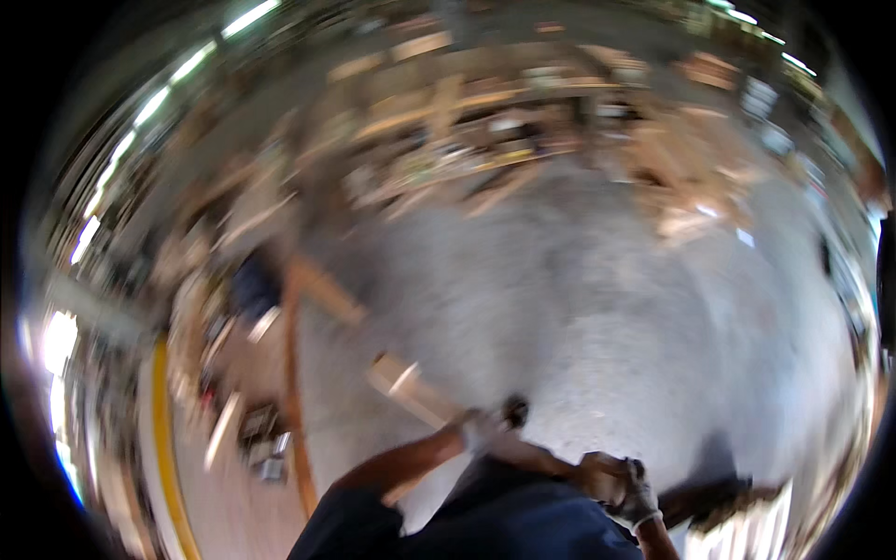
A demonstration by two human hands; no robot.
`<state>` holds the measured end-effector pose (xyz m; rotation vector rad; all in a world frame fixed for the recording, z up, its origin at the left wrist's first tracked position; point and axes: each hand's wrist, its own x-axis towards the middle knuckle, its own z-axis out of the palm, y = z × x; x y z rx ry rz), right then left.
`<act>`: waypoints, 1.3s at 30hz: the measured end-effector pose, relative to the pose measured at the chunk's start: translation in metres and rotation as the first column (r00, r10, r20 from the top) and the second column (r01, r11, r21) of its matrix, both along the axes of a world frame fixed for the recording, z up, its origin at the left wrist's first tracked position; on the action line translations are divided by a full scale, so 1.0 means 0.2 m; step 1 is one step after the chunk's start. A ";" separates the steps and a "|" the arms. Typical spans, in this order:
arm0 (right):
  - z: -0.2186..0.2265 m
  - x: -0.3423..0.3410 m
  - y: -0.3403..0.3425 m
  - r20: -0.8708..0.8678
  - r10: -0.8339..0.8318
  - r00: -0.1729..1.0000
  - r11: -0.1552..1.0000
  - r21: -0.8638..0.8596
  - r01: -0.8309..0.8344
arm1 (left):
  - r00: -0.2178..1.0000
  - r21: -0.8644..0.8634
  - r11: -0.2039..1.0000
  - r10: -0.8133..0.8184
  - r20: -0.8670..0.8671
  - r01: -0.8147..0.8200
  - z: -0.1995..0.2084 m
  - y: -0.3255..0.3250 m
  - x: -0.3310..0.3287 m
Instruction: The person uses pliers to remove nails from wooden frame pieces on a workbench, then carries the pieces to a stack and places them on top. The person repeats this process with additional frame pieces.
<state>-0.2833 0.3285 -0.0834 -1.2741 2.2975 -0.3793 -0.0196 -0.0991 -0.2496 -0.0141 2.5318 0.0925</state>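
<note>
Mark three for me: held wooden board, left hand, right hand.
Wooden board (415, 392): head view, blurred outer stretch.
Left hand (480, 431): head view, middle of the hand.
Right hand (639, 500): head view, middle of the hand.

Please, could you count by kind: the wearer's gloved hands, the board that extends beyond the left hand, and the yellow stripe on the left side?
Left hand and right hand, gloved: 2
Board, blurred: 1
Yellow stripe: 1
Total: 4

left hand (478, 432) and right hand (638, 500) grip a wooden plank (422, 396).
</note>
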 end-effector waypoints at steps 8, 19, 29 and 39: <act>0.37 0.02 -0.02 0.021 -0.354 0.935 0.903 0.268 0.336 | 0.947 0.179 0.970 -0.204 0.247 0.162 0.87 -0.02 -0.86; 0.14 -0.37 0.26 -0.028 -0.608 0.793 0.793 -0.070 0.606 | 0.896 0.078 0.910 -0.415 0.160 0.408 0.90 0.22 -1.79; 0.43 -0.88 0.79 0.014 -0.756 0.654 0.653 0.077 0.753 | 0.860 -0.116 0.863 -0.461 0.221 0.492 1.10 0.87 -2.58; 0.34 -0.77 1.07 0.069 -0.975 0.212 0.218 0.090 0.972 | 0.482 0.013 0.487 -0.869 0.111 0.874 1.01 1.50 -3.38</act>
